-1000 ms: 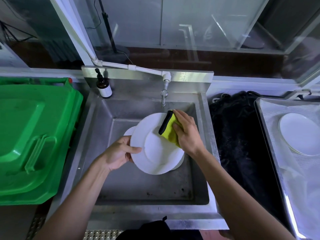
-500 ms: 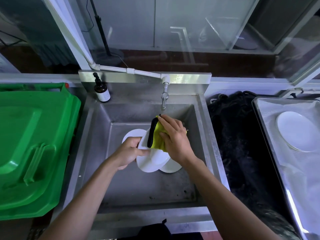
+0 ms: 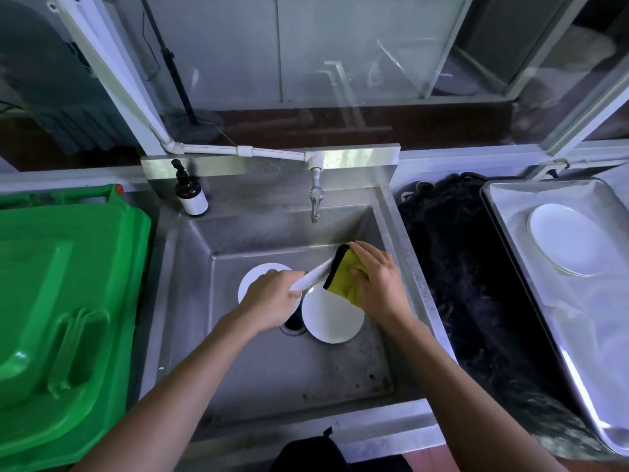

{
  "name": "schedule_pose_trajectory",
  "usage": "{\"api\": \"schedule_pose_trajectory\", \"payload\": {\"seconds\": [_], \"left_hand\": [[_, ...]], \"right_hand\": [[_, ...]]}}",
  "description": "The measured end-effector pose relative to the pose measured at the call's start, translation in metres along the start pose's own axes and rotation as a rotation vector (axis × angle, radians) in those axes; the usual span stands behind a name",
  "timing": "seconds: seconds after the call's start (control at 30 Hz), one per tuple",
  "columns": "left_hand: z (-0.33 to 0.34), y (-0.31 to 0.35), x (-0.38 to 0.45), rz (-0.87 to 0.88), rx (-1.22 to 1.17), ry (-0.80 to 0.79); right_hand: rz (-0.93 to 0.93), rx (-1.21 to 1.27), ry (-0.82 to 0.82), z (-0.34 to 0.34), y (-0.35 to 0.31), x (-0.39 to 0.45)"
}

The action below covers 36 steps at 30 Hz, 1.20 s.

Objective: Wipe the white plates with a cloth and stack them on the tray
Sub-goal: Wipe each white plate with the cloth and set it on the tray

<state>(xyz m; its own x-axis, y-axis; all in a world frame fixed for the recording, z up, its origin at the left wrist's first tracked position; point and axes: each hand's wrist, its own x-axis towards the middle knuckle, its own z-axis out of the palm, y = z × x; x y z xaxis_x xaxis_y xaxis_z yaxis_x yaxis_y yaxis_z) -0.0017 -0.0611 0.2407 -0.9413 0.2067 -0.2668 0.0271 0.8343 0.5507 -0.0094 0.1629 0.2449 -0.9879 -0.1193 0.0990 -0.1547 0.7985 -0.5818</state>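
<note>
I am standing over the steel sink [image 3: 190, 301], and my left hand [image 3: 272, 301] is gripping a white plate [image 3: 311, 275] by its near edge, fingers curled round the rim, so that the plate is tilting almost edge-on to me above the basin. My right hand [image 3: 377, 284] is pressing a yellow cloth with a black border [image 3: 342, 275] against the far side of that plate, with my fingers lying spread and mostly straight over the cloth and my thumb tucking under it. Two more white plates are lying flat on the sink floor below my hands: one [image 3: 257, 277] is showing partly behind my left hand, and the other [image 3: 332, 318] is sitting just beside the drain [image 3: 292, 327] and under the cloth. Off to my right, a metal tray [image 3: 531, 253] is holding a stack of white plates [image 3: 566, 238] near its far end. A black fabric heap [image 3: 469, 284] is lying between the sink and the tray. A green bin lid [image 3: 64, 301] is sitting to the left of the sink, a brown pump bottle [image 3: 190, 194] is standing on the sink's back left corner, and the tap [image 3: 315, 195] is hanging over the basin.
</note>
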Motion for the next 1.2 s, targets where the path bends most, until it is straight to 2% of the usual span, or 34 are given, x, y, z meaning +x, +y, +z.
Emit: {"api": "schedule_pose_trajectory", "payload": {"seconds": [0.13,0.37,0.57,0.8,0.93,1.07,1.2], "left_hand": [[0.0,0.019,0.003,0.11,0.171,0.029],[0.022,0.059,0.026,0.194,0.349,0.064],[0.059,0.116,0.056,0.33,0.435,0.075],[0.108,0.221,0.099,0.563,0.415,0.208],[0.139,0.293,0.126,0.674,0.415,0.231],[0.174,0.361,0.156,0.685,0.425,0.16],[0.211,0.41,0.188,0.7,0.566,0.077]], "right_hand": [[0.077,-0.071,0.02,-0.013,0.017,-0.007],[0.212,-0.111,0.009,-0.049,0.055,-0.027],[0.292,-0.092,0.093,-0.096,0.118,-0.053],[0.385,-0.06,0.239,-0.166,0.204,-0.082],[0.449,-0.012,0.32,-0.207,0.256,-0.1],[0.467,-0.002,0.349,-0.24,0.304,-0.113],[0.481,0.021,0.381,-0.257,0.341,-0.127]]}}
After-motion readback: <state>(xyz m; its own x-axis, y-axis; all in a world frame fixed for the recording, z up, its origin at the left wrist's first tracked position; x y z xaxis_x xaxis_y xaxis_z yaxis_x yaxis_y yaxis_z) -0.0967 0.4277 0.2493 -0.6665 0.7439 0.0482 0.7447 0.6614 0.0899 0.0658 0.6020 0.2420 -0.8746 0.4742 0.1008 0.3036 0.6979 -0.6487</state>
